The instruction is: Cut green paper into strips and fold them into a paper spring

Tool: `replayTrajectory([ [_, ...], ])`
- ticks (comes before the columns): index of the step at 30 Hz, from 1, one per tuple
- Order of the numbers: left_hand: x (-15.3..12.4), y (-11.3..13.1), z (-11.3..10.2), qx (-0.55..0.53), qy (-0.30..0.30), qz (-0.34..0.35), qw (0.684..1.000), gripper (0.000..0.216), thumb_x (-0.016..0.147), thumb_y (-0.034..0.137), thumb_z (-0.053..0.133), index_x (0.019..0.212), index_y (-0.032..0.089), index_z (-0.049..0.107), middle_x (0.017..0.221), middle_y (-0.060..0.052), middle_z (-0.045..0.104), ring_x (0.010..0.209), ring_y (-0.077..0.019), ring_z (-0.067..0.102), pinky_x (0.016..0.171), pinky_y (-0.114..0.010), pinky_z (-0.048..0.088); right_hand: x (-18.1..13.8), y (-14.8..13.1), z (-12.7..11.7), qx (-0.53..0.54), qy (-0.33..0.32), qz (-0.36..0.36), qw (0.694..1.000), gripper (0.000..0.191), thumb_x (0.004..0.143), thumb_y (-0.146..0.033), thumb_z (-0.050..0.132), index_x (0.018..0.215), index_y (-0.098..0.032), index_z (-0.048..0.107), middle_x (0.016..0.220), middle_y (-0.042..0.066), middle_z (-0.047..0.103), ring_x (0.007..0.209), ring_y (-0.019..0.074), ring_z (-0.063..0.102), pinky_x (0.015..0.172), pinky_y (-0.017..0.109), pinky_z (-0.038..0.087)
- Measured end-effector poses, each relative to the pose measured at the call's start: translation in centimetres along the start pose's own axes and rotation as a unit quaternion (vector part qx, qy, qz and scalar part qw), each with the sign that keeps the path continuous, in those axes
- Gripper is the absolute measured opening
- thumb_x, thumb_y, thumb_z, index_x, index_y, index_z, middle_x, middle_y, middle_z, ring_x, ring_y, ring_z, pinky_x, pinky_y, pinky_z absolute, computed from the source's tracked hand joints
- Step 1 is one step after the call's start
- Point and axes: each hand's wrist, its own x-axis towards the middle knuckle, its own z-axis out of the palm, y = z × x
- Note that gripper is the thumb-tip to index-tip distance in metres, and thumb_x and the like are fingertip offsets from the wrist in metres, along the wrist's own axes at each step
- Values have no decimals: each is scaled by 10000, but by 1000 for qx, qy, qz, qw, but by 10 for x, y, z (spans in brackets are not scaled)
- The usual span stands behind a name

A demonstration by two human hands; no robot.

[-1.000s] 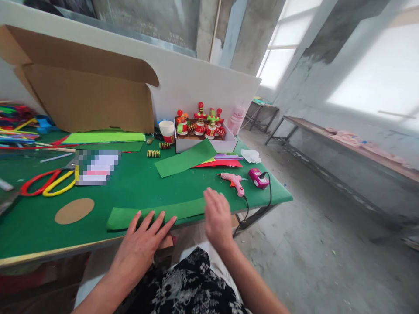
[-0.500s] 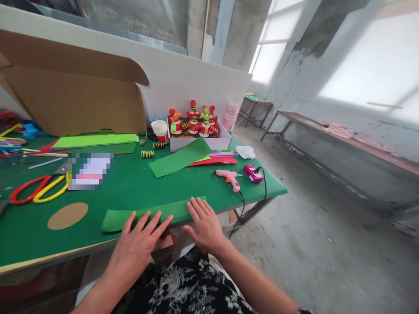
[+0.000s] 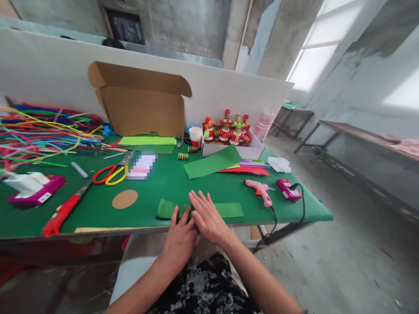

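Leftward along the green paper strip (image 3: 231,210), my right hand (image 3: 208,219) has moved beside my left hand (image 3: 182,237); both lie unclenched on it, fingers extended, though how firmly they press I can't tell. It lies near the front edge of the bench (image 3: 163,185), between a cardboard oval (image 3: 125,199) and glue gun (image 3: 257,186).

The setting is a handicraft workshop in a plain, roughly finished room. The green-topped worktable (image 3: 157,189) carries a pink glue gun (image 3: 261,191), scissors (image 3: 125,169), coloured paper sheets (image 3: 212,163), a heap of pipe cleaners (image 3: 49,135) and a box of small figures (image 3: 235,138). Patchy grey walls (image 3: 190,22), a bare concrete floor (image 3: 343,270) and a metal-legged bench (image 3: 363,135) surround it.
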Motion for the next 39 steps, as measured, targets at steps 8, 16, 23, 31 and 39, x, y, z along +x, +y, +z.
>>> replayTrajectory([
  [8, -16, -3, 5, 48, 73, 20, 996, 387, 898, 215, 492, 1266, 245, 608, 1341, -27, 643, 1349, -224, 467, 1217, -522, 149, 10, 9, 14, -25, -45, 19, 998, 632, 1009, -469, 359, 1552, -168, 239, 1559, 100, 357, 1461, 291, 291, 1189, 540, 229],
  [16, -43, -31, -15, 92, 43, -104, 989, 598, 794, 51, 366, 1362, 103, 543, 1468, -122, 504, 1368, -260, 459, 1180, -541, 229, 10, 0, 8, -77, -89, 6, 993, 551, 982, -555, 392, 1497, -361, 366, 1585, 20, 317, 1463, 371, 251, 1165, 618, 208],
  [23, -66, -65, -44, 58, 25, -178, 982, 626, 755, 71, 388, 1358, 107, 551, 1443, -119, 533, 1374, -299, 450, 1165, -565, 255, 11, 0, 7, -99, -99, 5, 990, 558, 990, -575, 337, 1500, -349, 364, 1588, 19, 317, 1466, 366, 241, 1168, 610, 204],
  [31, 11, 3, -34, -142, 31, 5, 989, 644, 982, 368, 316, 1554, 135, 132, 1599, -122, 291, 1493, -213, 217, 1184, -430, 301, 8, 16, 33, -135, -74, -43, 987, 582, 985, -341, 447, 1539, -304, 271, 1610, 52, 254, 1486, 325, 205, 1187, 607, 178],
  [39, 48, -4, -2, -122, -34, -92, 988, 666, 984, 465, 239, 1497, 44, 299, 1566, -158, 339, 1477, -264, 254, 1189, -459, 277, 11, 8, 23, -118, -74, -17, 990, 678, 916, -292, 530, 1541, -203, 286, 1598, 119, 262, 1482, 336, 215, 1201, 581, 147],
])
